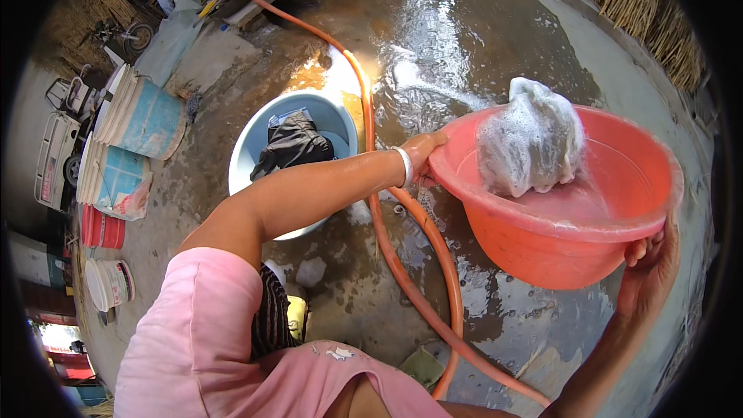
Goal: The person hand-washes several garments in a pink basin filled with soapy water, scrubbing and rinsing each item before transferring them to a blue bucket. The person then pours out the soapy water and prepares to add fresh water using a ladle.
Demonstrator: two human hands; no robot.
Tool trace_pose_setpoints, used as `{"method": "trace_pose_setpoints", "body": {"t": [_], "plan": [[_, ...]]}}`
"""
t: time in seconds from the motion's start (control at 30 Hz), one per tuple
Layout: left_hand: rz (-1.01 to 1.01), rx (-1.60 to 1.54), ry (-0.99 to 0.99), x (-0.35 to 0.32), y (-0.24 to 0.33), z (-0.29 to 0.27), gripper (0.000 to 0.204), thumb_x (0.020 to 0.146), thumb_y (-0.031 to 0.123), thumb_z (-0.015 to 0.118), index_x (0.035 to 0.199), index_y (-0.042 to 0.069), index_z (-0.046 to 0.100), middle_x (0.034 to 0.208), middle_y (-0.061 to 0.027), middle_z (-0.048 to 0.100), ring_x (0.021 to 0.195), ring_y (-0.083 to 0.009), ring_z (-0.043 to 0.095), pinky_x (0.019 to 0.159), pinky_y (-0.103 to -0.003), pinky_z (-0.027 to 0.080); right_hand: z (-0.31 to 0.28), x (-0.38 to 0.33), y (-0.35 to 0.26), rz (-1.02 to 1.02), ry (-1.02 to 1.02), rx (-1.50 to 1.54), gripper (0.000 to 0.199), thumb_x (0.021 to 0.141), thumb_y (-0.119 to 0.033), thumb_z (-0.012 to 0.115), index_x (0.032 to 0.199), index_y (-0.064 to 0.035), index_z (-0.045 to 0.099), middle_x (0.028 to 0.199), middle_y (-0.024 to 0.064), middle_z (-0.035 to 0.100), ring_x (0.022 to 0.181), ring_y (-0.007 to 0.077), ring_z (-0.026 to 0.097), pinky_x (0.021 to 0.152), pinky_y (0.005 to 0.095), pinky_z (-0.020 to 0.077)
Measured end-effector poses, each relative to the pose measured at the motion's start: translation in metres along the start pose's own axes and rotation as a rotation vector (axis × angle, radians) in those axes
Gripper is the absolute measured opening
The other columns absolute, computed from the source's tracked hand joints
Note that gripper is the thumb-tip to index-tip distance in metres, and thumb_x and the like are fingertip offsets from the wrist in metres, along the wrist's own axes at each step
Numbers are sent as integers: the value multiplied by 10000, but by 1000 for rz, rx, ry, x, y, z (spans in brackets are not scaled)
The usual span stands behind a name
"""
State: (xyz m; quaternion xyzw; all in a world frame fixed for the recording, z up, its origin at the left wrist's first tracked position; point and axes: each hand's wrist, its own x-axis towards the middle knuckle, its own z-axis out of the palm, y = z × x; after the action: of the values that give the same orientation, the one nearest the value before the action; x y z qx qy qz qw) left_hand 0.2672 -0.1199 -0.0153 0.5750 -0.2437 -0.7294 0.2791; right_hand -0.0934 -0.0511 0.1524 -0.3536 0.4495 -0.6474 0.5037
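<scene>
A large red plastic basin (526,244) is held up over the wet ground at the right, tilted slightly. My left hand (422,156), with a white band at the wrist, grips the basin's left rim. On the opposite side my right hand (654,259) is closed on the rim, fingers curled under it. Inside rests a bunched cloth (530,139) covered in white suds. Left of the basin, partly behind my left forearm, a pale blue tub (249,147) stands on the ground with dark wet clothes (292,142) in it.
An orange hose (370,120) runs across the wet concrete between tub and basin. Several buckets (151,120) line the left side. Straw bundles (631,0) edge the far right. Soapy water (422,73) covers the far ground. Near my feet is something yellow (296,316).
</scene>
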Motion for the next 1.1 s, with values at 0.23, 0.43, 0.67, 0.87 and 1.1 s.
{"method": "trace_pose_setpoints", "body": {"t": [0.23,0.43,0.67,0.87,1.1], "plan": [[-104,85,-34,6,-9,-16,416,915,433,409,1171,126,526,986,-50,664,848,-196,657,642,-354,528,38,19,-4,-83,12,-127,174,956,-238,541,924,-68,561,629,-28,515,443,35,403,377,185,269],[-91,98,-20,-4,-32,-10,434,945,390,412,1159,36,546,953,-93,680,798,-213,688,639,-374,571,19,-28,5,-70,47,-207,227,953,-301,527,952,-77,559,676,-18,545,462,38,432,433,185,320],[70,206,72,-13,-33,16,417,910,394,479,933,9,639,796,-78,652,604,-161,608,501,-297,482,-61,-65,22,-35,392,19,474,960,-348,485,1285,-5,509,1302,94,524,1222,204,464,1027,369,350],[151,220,92,-34,-25,33,435,904,382,489,960,-26,630,804,-106,657,632,-178,630,549,-320,514,-84,-78,30,7,379,101,454,944,-323,491,1263,-2,524,1287,99,535,1195,219,486,1018,384,357],[201,223,79,-27,-24,38,446,906,372,487,1007,-42,616,828,-116,664,662,-201,650,589,-344,536,-113,-79,36,16,342,153,449,939,-321,495,1255,-4,527,1291,100,533,1191,224,491,1018,381,359]]}}
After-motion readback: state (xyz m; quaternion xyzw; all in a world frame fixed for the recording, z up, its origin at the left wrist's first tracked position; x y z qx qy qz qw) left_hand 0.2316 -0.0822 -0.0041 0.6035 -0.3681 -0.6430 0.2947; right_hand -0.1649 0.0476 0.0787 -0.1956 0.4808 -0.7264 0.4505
